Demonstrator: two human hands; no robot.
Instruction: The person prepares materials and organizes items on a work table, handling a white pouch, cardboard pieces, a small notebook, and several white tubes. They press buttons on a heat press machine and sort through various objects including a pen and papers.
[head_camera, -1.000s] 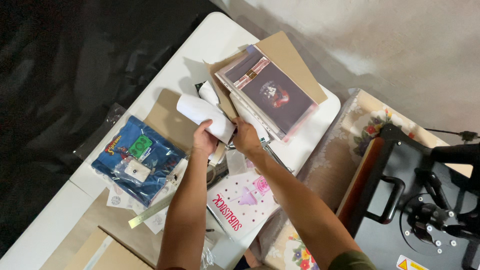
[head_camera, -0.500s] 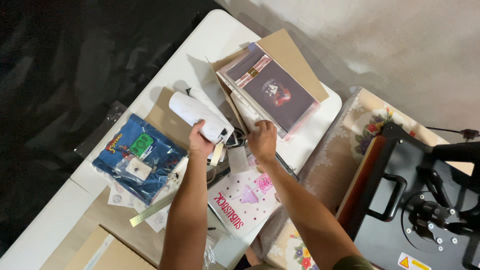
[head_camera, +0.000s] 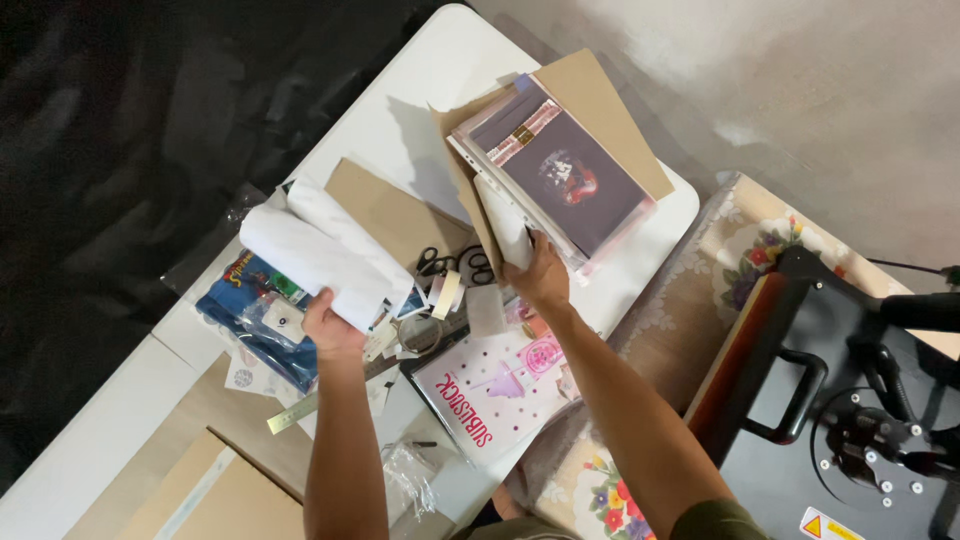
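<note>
Left hand grips a white paper roll, lifted over the blue packaged item at left. Right hand pinches a clear sleeve at the stack of sleeved prints, far centre. Sorting looks midway; clutter remains. Pink-and-white printed sheet lies near; yellow warning sticker sits on the heat press, right.

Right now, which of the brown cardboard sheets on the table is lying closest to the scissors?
The flat brown sheet at mid-table, directly beside the black scissors. The other brown cardboard sits farther back, under the stack of plastic sleeves.
</note>
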